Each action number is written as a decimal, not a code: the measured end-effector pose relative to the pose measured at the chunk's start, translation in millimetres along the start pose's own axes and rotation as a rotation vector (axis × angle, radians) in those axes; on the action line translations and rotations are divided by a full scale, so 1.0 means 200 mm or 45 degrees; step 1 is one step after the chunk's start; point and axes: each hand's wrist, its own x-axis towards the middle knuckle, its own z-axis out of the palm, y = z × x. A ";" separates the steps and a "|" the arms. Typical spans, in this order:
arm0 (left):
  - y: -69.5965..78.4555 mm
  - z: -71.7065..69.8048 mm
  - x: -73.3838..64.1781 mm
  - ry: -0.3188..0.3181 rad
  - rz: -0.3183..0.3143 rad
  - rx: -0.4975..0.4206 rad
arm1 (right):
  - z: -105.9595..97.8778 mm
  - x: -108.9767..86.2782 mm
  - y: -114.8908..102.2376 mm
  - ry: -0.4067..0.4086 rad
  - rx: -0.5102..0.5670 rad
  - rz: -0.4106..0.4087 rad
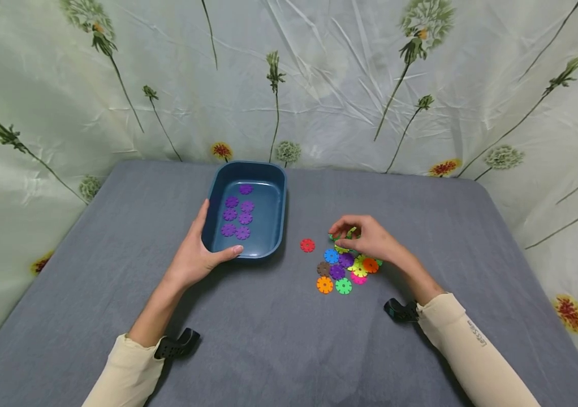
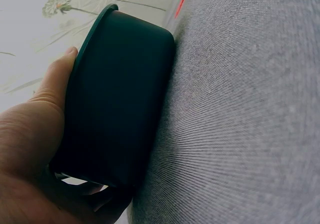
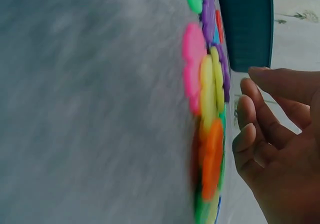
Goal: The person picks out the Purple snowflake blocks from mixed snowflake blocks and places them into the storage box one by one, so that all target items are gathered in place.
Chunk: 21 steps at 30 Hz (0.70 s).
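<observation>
A deep blue plastic tub (image 1: pixel 268 220) stands on the table with several purple notched discs (image 1: pixel 245 218) on its floor. My left hand (image 1: pixel 194 260) grips its near left corner; in the left wrist view the thumb lies along the rim and the other fingers wrap the tub's outer wall (image 2: pixel 117 94). To the right is a loose pile of flower-shaped discs, among them a purple disc (image 1: pixel 337 272), a yellow disc (image 1: pixel 359 268) and a pink disc (image 3: pixel 194 66). Over the pile's far side hovers my right hand (image 1: pixel 367 234), fingers loosely bent; nothing shows between them.
A red disc (image 1: pixel 307 245) lies apart, between tub and pile. At the pile's near side are an orange disc (image 1: pixel 324 285) and a green disc (image 1: pixel 343 286). Grey cloth covers the table (image 1: pixel 279 345), and a flower-printed curtain (image 1: pixel 319 85) hangs behind it.
</observation>
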 end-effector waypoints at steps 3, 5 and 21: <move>0.01 0.00 0.00 -0.002 0.002 0.000 | -0.02 -0.04 0.02 -0.034 -0.016 0.008; 0.01 0.00 0.00 -0.001 0.003 0.003 | -0.04 -0.06 0.03 -0.056 -0.018 0.011; 0.01 0.00 -0.01 0.005 0.000 0.013 | -0.07 -0.13 0.08 -0.194 -0.037 0.033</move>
